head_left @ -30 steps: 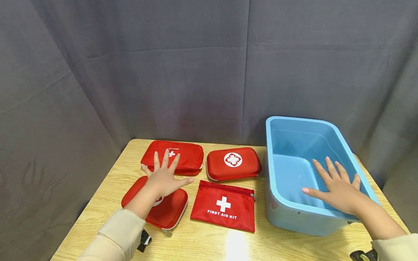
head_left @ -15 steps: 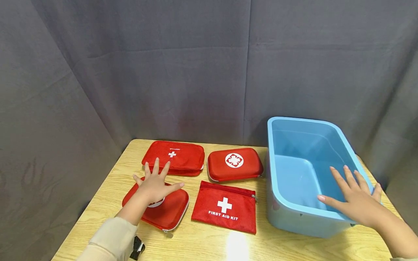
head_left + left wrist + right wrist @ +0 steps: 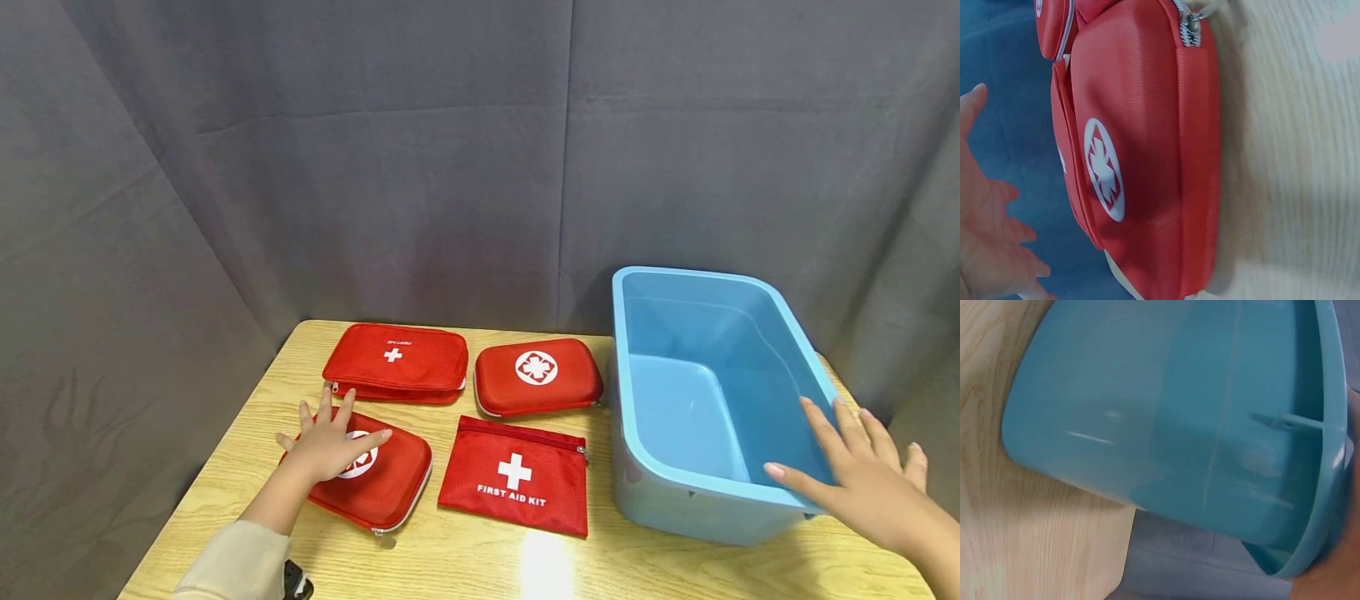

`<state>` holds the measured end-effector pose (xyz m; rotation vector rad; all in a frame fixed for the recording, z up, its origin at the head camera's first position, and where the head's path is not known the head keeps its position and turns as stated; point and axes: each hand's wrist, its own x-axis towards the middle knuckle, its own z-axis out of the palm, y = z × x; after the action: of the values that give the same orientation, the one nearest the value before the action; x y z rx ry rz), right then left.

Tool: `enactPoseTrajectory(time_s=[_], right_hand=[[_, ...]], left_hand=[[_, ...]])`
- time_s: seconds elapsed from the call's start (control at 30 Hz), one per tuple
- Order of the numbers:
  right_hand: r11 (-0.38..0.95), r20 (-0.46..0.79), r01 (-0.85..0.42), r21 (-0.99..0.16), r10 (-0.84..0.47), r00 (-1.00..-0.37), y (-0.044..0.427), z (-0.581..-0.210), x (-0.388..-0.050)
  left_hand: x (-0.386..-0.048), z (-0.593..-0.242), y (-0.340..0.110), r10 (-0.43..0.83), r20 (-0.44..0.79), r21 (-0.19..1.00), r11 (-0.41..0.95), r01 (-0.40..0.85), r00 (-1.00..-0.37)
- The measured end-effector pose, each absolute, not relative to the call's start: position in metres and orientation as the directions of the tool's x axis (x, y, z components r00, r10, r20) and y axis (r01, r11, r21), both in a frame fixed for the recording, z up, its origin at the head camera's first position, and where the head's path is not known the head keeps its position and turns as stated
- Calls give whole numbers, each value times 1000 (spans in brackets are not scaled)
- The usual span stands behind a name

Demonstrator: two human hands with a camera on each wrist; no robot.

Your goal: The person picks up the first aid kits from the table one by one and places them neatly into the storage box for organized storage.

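Observation:
My left hand (image 3: 322, 450), fingers spread, is over the left part of a red hard zip case (image 3: 401, 471) with a white round emblem. In the left wrist view the hand (image 3: 991, 231) and the red case (image 3: 1147, 94) stand apart. On the right, my right hand (image 3: 873, 492) has its fingers spread over the front right corner of a blue plastic bin (image 3: 675, 475). Whether it touches the rim cannot be told. The bin's outer wall (image 3: 1147, 425) fills most of the right wrist view, with part of the hand behind the rim.
A red soft pouch (image 3: 427, 358) lies at the back left, with a second hard case (image 3: 487, 379) beside it. In front of that lies a flat first aid pouch (image 3: 480, 467). All rest on a wooden table (image 3: 450, 567) before a grey curtain (image 3: 450, 167).
My left hand has moved down and left, uncovering the back pouch and more of the front case. My right hand has moved right, away from the bin's middle. The cases and bin stay put.

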<state>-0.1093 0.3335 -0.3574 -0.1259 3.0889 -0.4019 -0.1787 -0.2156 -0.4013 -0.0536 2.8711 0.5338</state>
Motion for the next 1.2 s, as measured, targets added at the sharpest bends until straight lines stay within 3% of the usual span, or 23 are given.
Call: enactPoseTrajectory(time_s=[0.77, 1.2], right_hand=[[931, 160, -152, -332, -103, -982, 348, -374, -90], [900, 273, -207, -383, -104, -956, 355, -385, -85]], left_hand=[[-162, -421, -246, -106, -334, 473, 840, -264, -937], [-164, -435, -249, -99, -307, 554, 790, -262, -947]])
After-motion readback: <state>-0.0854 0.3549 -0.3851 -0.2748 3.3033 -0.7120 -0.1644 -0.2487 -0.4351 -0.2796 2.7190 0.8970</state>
